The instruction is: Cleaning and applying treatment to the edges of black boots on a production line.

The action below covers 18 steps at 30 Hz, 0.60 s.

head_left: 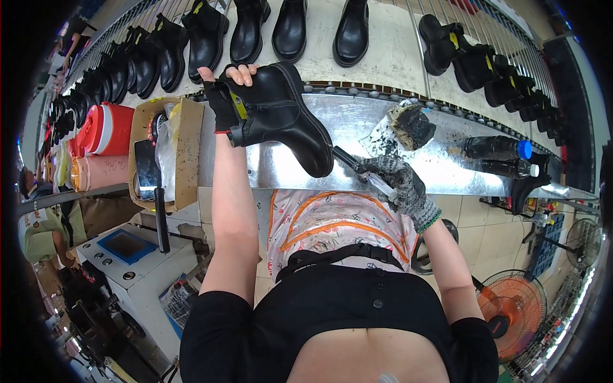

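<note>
Head view: L hand (241, 75) fingers gripping black boot (278, 115) near its top, held over metal bench (357, 110); R hand (399, 182), gloved, fingers closed on dark stick-like tool (345, 157), tip by sole edge, contact unclear; dirty lump (412, 126) & bottles (495, 148) to R; more boots (290, 32) beyond bench

- Left forearm (231, 191) bare, stretched nearly straight toward the far side
- Left hand (241, 75) farther out than the right, palm hidden, some fingertips bent over, one digit apart to the left
- Right forearm (446, 253) bare, slanting far and leftward
- Right hand (402, 183) in a grey glove, nearer, fingers curled into a grip
</note>
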Available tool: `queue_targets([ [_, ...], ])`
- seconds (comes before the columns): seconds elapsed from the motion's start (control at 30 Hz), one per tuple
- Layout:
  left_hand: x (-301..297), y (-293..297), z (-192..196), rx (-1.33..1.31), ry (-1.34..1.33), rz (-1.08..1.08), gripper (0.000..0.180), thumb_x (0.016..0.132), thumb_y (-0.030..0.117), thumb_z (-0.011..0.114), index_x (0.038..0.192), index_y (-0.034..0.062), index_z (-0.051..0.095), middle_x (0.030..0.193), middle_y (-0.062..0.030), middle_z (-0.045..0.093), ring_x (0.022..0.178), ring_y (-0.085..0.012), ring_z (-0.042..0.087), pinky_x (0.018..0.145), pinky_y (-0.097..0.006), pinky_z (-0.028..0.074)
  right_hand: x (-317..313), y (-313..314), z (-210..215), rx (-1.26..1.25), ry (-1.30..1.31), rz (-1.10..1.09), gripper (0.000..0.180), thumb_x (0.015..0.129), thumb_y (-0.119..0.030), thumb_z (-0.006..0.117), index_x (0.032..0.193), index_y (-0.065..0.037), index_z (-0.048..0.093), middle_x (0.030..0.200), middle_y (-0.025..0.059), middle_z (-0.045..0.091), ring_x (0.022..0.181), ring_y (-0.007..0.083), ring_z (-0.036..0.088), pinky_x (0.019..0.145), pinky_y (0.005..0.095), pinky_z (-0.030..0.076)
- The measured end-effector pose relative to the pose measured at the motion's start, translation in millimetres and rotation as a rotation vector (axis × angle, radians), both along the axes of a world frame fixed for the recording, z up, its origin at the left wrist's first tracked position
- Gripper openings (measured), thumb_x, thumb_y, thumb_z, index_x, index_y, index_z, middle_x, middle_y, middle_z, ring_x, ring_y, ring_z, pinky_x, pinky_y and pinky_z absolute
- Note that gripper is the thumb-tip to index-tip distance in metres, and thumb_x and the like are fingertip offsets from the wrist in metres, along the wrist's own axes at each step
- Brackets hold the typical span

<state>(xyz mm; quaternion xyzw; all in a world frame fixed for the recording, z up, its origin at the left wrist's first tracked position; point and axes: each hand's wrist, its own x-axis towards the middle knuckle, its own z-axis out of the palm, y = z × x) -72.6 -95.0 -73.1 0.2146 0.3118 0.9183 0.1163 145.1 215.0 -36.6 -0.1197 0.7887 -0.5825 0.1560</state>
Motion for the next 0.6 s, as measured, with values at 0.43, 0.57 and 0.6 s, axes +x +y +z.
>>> queue_targets([
  [0.43,-36.4,13.0,-34.0,-0.333,-0.157,0.351,0.084,0.087,0.070,0.022,0.065,-0.0019,0.058,0.065,-0.0157,0.060,0.071,-0.0278,0.057,0.083,-0.035,0.044,16.4,14.6,-56.3,-0.899,-0.729,-0.459,0.099,0.077,-0.081,0.026,0.125,0.003,0.048,0.103,0.0228,0.062,0.055,0.0064,0.056,0.042,0.0147,0.041],
  [0.57,-39.8,8.9,-74.5,-0.950,0.166,0.850,0.064,0.090,0.060,0.040,0.086,-0.0004,0.059,0.077,-0.0101,0.064,0.076,-0.0190,0.061,0.071,-0.032,0.048,15.6,9.5,-65.6,-1.002,-0.719,-0.523,0.104,0.073,-0.084,0.030,0.123,0.005,0.049,0.101,0.0256,0.062,0.053,0.0083,0.057,0.043,0.0159,0.043],
  [0.6,-44.6,-6.1,-81.3,-1.064,0.246,0.899,0.058,0.091,0.056,0.043,0.087,0.0001,0.060,0.078,-0.0081,0.064,0.074,-0.0170,0.061,0.068,-0.031,0.048,15.3,5.9,-63.9,-0.997,-0.726,-0.548,0.104,0.073,-0.084,0.030,0.122,0.005,0.049,0.101,0.0258,0.062,0.053,0.0085,0.057,0.044,0.0161,0.043],
])
